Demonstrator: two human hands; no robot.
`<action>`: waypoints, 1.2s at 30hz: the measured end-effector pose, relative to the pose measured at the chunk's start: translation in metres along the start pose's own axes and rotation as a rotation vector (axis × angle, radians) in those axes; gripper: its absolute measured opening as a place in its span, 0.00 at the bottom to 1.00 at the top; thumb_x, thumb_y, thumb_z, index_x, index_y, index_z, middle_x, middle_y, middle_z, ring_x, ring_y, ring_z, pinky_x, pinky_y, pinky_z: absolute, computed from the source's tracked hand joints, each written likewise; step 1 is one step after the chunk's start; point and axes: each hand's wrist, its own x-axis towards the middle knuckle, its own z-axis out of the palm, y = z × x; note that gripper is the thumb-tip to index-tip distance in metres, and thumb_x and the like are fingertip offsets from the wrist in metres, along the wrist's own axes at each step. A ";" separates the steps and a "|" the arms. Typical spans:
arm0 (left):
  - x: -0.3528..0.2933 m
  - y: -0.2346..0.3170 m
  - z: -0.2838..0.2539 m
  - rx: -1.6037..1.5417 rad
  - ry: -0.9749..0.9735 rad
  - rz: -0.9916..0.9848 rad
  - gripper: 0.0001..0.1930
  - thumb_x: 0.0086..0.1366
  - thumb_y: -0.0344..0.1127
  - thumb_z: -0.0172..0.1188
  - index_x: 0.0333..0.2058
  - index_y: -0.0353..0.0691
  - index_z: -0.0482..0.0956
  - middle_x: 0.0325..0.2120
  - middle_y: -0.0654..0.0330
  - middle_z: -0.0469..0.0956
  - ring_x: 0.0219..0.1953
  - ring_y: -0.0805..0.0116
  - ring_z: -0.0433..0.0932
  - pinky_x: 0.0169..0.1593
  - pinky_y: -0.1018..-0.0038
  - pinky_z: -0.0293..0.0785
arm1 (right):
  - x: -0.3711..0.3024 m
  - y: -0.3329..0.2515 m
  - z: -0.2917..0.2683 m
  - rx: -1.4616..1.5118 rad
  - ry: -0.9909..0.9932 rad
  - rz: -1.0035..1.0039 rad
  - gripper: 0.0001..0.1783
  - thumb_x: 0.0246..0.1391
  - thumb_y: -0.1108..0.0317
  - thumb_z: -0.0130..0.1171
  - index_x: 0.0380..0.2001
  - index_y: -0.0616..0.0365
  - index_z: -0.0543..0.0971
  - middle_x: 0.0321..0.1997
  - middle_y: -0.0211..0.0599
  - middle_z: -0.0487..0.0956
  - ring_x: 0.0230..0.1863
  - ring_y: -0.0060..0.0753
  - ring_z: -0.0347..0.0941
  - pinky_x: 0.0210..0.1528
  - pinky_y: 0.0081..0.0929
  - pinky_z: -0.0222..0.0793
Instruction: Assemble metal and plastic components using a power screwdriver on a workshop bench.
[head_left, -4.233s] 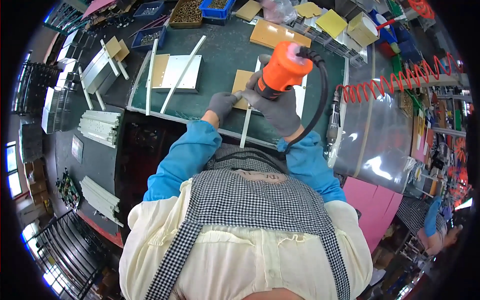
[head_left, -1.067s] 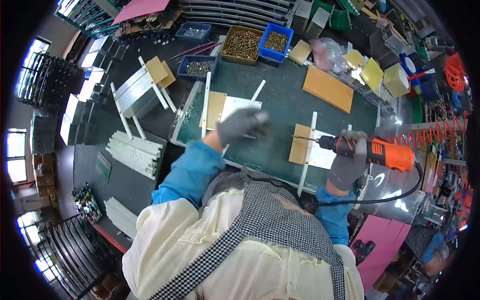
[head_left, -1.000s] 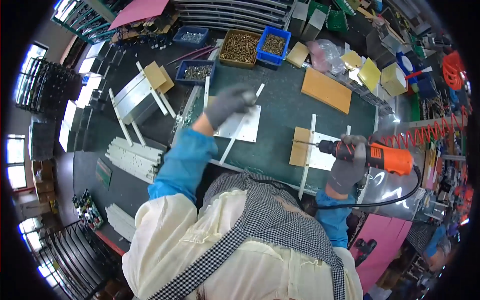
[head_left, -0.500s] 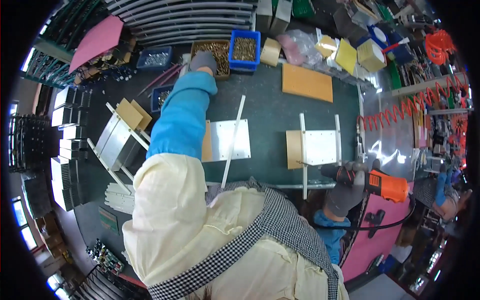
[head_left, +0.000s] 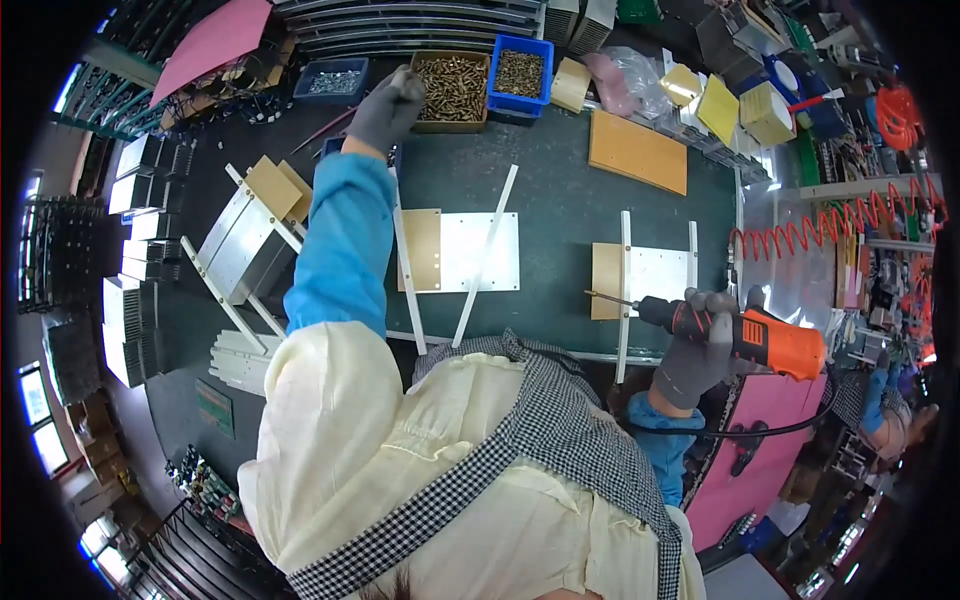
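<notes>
The left hand [head_left: 390, 106], in a dark grey glove below a bright blue sleeve, is at the left edge of a brown rectangular box [head_left: 450, 127] full of brass-coloured screws [head_left: 452, 88]. Its fingers are curled, but whether they pinch anything cannot be told. Just right of that box stands a bright blue plastic bin [head_left: 519, 107] of small brass-coloured pieces.

The right hand [head_left: 700, 345], gloved alike, wraps around an orange-and-black power drill [head_left: 782, 346], fingers closed about its black front section. The drill lies level, its thin bit [head_left: 610, 298] pointing left across a white slender bar [head_left: 625, 250] and a tan rectangular board [head_left: 605, 262]; contact cannot be judged. A silvery metal plate [head_left: 660, 268] adjoins that bar, with a second white bar [head_left: 693, 245] along its right side.

Near the middle of the dark green table [head_left: 560, 190], another silvery plate [head_left: 500, 250] sits beside a tan perforated board [head_left: 424, 250], two slanting white strips [head_left: 487, 253] lying across them. A flat orange-tan panel [head_left: 638, 152] rests farther back.
</notes>
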 end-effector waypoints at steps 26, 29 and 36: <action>-0.331 -0.153 0.069 1.153 1.014 -0.249 0.28 0.68 0.56 0.55 0.46 0.31 0.80 0.35 0.55 0.82 0.37 0.66 0.78 0.44 0.70 0.72 | 0.001 0.013 0.009 0.236 -0.290 0.177 0.33 0.53 0.73 0.57 0.62 0.61 0.60 0.37 0.39 0.76 0.37 0.34 0.74 0.51 0.44 0.70; -0.317 -0.187 0.088 0.814 0.848 -0.130 0.28 0.69 0.58 0.52 0.44 0.33 0.79 0.35 0.58 0.81 0.32 0.68 0.76 0.39 0.72 0.72 | 0.003 0.016 0.000 0.272 -0.338 0.267 0.33 0.53 0.72 0.57 0.62 0.59 0.61 0.37 0.39 0.76 0.39 0.34 0.73 0.52 0.46 0.69; -0.323 -0.201 0.060 0.927 0.809 -0.119 0.27 0.70 0.60 0.50 0.42 0.36 0.77 0.26 0.66 0.72 0.26 0.74 0.68 0.31 0.74 0.68 | 0.003 0.031 0.003 0.369 -0.362 0.343 0.32 0.53 0.74 0.58 0.61 0.61 0.61 0.37 0.37 0.78 0.38 0.35 0.75 0.52 0.46 0.71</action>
